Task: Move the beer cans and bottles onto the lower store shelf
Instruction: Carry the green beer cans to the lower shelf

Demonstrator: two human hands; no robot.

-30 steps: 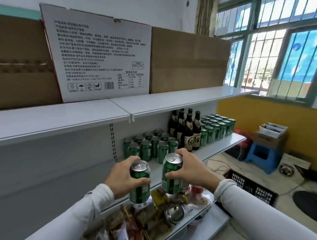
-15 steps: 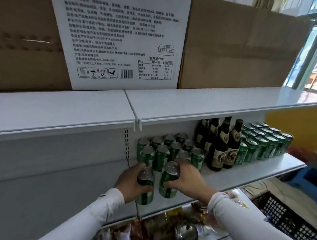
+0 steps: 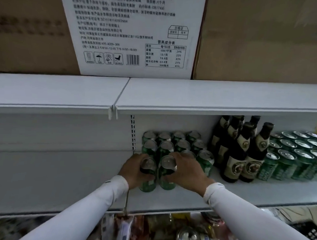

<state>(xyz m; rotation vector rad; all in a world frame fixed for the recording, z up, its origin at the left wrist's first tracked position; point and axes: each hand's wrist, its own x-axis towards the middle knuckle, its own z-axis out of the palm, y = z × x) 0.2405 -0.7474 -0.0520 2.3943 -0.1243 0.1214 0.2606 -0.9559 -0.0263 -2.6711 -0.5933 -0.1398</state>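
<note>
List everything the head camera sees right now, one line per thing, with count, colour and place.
held cans: two, green, standing on the shelf front at the left, one in each hand
can cluster: about eleven, green, directly behind the held cans
bottles: about five, dark brown, right of the cluster
right can block: many, green, count unclear, far right
lower shelf: one, white, bearing all cans and bottles
printed carton: one, white, upper shelf
brown cartons: two, either side of it
packaged goods: mixed colours, blurred, below
left hand: grip on the left can
right hand: grip on the right can
</note>
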